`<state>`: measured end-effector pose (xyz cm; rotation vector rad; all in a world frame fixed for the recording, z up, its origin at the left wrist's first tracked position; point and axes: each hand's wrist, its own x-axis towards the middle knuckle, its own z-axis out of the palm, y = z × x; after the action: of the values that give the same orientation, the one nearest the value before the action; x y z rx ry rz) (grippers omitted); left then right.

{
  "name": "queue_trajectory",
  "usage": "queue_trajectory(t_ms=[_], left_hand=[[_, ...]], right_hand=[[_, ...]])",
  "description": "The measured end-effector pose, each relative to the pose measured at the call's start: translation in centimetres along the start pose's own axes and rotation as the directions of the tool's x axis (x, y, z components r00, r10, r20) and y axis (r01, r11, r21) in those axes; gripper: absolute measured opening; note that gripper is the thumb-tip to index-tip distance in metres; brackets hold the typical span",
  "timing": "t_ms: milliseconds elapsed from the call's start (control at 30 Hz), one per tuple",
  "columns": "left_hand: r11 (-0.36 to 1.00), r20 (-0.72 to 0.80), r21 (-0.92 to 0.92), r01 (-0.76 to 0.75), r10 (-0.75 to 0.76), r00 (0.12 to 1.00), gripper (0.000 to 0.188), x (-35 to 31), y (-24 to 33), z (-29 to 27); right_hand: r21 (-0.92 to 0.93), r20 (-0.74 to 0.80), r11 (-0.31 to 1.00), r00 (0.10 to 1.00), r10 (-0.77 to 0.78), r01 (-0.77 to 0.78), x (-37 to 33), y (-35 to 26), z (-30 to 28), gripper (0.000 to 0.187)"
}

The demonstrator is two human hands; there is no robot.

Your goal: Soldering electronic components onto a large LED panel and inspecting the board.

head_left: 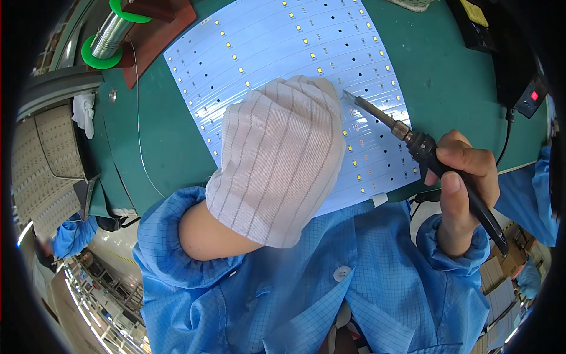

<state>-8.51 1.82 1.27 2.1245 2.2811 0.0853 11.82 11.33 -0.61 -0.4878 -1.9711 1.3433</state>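
Observation:
My right hand [466, 177] is closed round the black handle of a soldering iron [421, 147]. The iron slants up and left, and its tip is close beside the fingers of my left hand [283, 159]. That hand wears a pale striped fabric glove and rests over a white LED circuit panel [283, 50], its fingers curled in. What they hold is hidden under the glove. Rows of small yellow LEDs and black dots cover the panel. A thin solder wire [139, 118] runs from a spool [109, 38] down toward my left sleeve, where I lose sight of it.
The green work mat [424, 53] lies under the panel. The spool has green flanges and sits on a reddish-brown stand [177, 23]. A black unit with a red-lit switch [533, 95] and a yellow sponge [474, 13] stand at the right. A white cloth [84, 115] hangs at the left.

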Motion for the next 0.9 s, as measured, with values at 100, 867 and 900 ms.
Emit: queue_trajectory(t_ms=[100, 867, 900], left_hand=[[1.000, 0.058, -0.006, 0.017, -0.017, 0.998, 0.013, 0.0, 0.1, -0.1], [0.991, 0.033, -0.128, 0.023, -0.018, 0.999, 0.015, 0.2, -0.1, -0.1], [0.991, 0.033, -0.129, 0.023, -0.019, 0.999, 0.015, 0.1, -0.2, -0.1]], right_hand=[[-0.006, 0.000, 1.000, 1.000, -0.023, 0.023, -0.2, 0.0, 0.1, 0.021], [-0.364, 0.176, 0.908, 0.973, -0.150, 0.206, -2.3, -1.8, 3.0, 0.033], [-0.364, 0.177, 0.908, 0.973, -0.149, 0.206, -2.2, -1.9, 3.0, 0.033]])
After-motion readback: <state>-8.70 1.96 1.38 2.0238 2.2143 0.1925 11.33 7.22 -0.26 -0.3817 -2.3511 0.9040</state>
